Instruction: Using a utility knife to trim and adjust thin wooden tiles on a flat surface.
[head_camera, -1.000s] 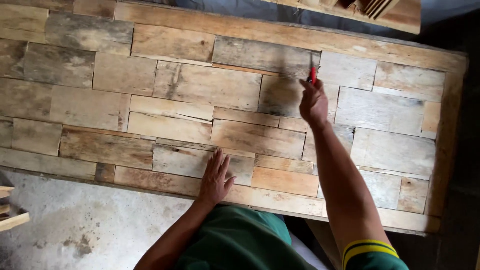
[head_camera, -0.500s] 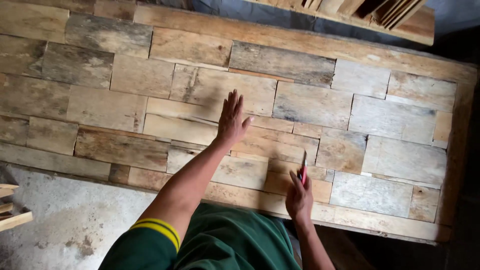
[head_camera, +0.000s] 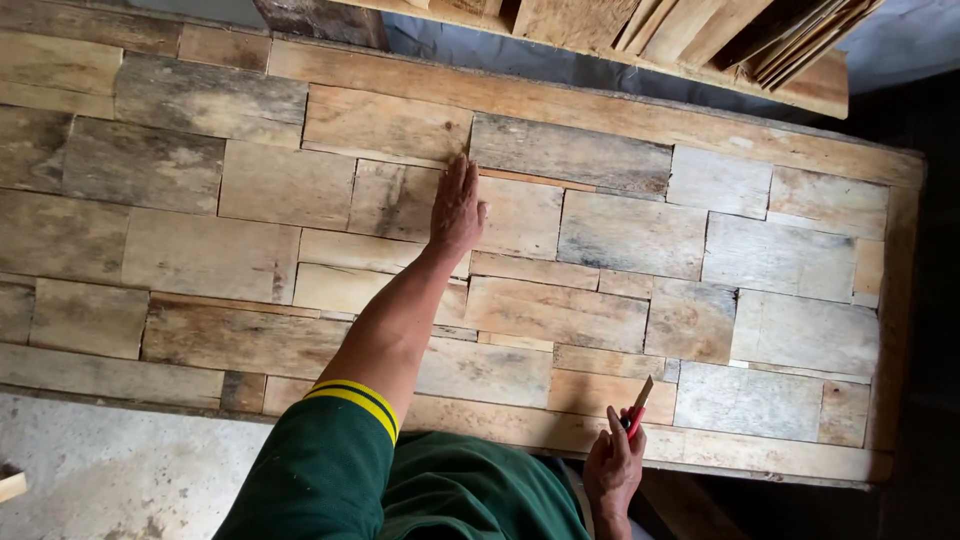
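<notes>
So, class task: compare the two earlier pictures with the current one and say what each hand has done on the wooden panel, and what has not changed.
The left hand has slid from the near edge up the wooden panel and lies flat near its far side. The right hand has drawn back from the far boards to the near edge. It holds the red-handled knife throughout; the boards lie as before.

Your left hand (head_camera: 457, 208) flat mid-panel (head_camera: 620, 235), open boards either side, stacked planks (head_camera: 700, 35) crowding the far edge, right hand (head_camera: 612, 468) with pencil (head_camera: 637, 408) near edge.
</notes>
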